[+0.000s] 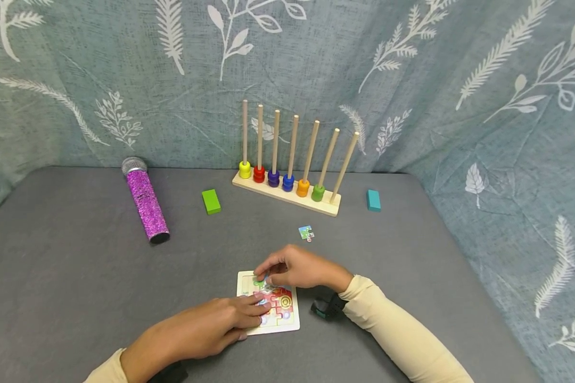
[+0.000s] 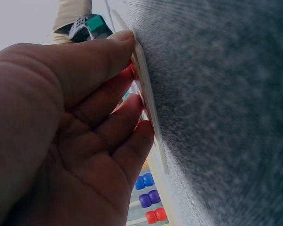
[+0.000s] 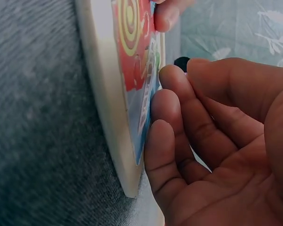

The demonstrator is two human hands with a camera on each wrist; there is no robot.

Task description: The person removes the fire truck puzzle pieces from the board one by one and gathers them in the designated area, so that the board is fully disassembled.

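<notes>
A small jigsaw puzzle (image 1: 292, 316) in a pale wooden frame lies near the front of the table, with red and blue picture pieces in it. My left hand (image 1: 220, 322) rests on its left part, fingers stretched over the pieces and thumb (image 2: 118, 44) at the frame's edge. Over the top of the puzzle is my right hand (image 1: 304, 268), its fingers bent loosely. In the right wrist view, the right fingertips (image 3: 162, 101) touch the puzzle's face; no piece shows between thumb and index finger. One loose puzzle piece (image 1: 306, 232) lies beyond the right hand.
A wooden peg stacker (image 1: 287, 198) with coloured beads stands at the back. To its left lie a green block (image 1: 211, 201) and a purple glittery microphone (image 1: 147, 205); a teal block (image 1: 374, 200) lies to its right. A patterned cloth (image 1: 182, 117) hangs behind the grey table.
</notes>
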